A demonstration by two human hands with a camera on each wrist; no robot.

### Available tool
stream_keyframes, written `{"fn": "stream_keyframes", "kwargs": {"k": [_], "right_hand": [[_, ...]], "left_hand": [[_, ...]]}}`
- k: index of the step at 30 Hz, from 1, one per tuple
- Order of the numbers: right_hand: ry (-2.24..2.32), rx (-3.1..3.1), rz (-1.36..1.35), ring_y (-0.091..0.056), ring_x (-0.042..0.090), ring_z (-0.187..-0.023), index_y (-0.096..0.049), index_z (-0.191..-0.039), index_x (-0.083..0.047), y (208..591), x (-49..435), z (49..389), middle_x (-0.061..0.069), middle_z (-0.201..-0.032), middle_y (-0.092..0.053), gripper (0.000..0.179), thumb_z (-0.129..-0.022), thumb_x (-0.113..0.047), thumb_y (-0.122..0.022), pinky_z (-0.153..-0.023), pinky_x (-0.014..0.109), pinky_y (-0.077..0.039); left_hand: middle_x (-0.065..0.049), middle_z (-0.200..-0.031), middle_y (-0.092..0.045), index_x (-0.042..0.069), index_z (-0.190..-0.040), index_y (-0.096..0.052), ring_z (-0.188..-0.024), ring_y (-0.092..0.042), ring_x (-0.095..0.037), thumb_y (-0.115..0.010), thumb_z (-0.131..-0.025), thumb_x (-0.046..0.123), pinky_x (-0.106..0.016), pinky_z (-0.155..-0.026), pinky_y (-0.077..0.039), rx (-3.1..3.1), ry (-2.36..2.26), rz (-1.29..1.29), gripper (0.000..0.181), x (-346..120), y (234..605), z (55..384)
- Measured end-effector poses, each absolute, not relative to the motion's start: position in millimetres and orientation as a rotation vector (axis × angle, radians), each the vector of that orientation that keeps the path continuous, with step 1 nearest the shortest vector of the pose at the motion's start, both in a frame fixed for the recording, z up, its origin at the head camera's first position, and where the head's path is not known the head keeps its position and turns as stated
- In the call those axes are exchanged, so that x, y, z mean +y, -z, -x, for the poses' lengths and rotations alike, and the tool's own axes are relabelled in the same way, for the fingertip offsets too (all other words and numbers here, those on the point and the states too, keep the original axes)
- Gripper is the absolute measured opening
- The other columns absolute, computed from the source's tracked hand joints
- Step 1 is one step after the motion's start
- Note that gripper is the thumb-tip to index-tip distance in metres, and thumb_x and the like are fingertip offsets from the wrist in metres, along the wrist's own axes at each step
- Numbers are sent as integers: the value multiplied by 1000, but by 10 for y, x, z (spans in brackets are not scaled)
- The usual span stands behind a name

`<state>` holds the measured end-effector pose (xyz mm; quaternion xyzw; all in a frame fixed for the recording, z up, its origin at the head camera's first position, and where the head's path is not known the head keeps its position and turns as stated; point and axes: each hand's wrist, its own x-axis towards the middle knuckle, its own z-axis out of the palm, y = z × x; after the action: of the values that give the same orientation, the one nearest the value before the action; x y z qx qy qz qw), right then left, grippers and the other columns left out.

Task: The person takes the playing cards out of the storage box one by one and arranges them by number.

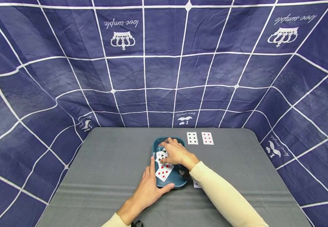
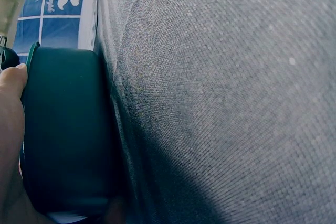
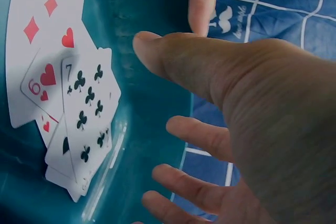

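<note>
A dark teal tray holds several loose playing cards, among them a seven of clubs, partly covering a six of hearts, and a card of diamonds. My left hand grips the tray's near left corner, thumb along the near rim and index finger straight up the left side. In the left wrist view its thumb lies at the rim. My right hand is inside the tray, over the cards. In the right wrist view its fingers are spread and apart from the cards, holding nothing.
Right of the tray, a black-pip card and a red diamonds card lie face up on the grey table. Another card peeks out beside the right forearm. Blue gridded cloth hangs behind and at both sides.
</note>
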<state>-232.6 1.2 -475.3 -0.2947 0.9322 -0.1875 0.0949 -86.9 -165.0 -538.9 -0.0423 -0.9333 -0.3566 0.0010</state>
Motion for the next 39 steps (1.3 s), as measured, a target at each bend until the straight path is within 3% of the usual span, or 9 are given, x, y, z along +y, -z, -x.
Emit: {"fn": "stream_keyframes", "kwargs": {"k": [5, 17, 24, 31, 39], "right_hand": [[516, 2734, 855, -60, 43, -145, -70, -160, -16, 4817, -32, 2344, 19, -164, -62, 74, -94, -33, -100, -118, 65, -54], [378, 2736, 783, -61, 32, -122, -72, -158, -18, 4987, -101, 2362, 15, -147, -66, 82, -86, -37, -107, -113, 57, -58], [376, 2784, 815, -59, 30, -112, -78, -148, -18, 5134, -105, 2429, 14, -135, -67, 72, -84, -36, -108, -102, 55, -61], [425, 2793, 836, -59, 30, -109, -81, -141, -21, 5264, -99, 2532, 12, -130, -68, 66, -82, -34, -108, -95, 51, -61], [425, 2805, 832, -59, 31, -114, -80, -143, -18, 5179, -99, 2481, 13, -132, -66, 59, -89, -29, -102, -97, 53, -62]], "left_hand": [[-30, -156, -56, 2, -187, -8, -148, -59, -50, -92, -88, 76, -65, -121, -54, -2932, 1122, 124, 150, -1643, 5389, 871], [-30, -159, -55, 1, -187, -8, -151, -58, -50, -92, -88, 75, -66, -123, -52, -2931, 1123, 125, 149, -1633, 5391, 838], [-30, -157, -56, 3, -187, -7, -150, -58, -51, -93, -88, 74, -66, -122, -53, -2925, 1130, 127, 149, -1633, 5392, 843], [-29, -153, -57, 2, -187, -8, -146, -60, -50, -92, -88, 76, -66, -119, -54, -2922, 1111, 135, 150, -1633, 5397, 855], [-29, -153, -57, 1, -187, -7, -144, -61, -49, -92, -88, 77, -65, -119, -55, -2919, 1104, 128, 150, -1636, 5412, 875]]}}
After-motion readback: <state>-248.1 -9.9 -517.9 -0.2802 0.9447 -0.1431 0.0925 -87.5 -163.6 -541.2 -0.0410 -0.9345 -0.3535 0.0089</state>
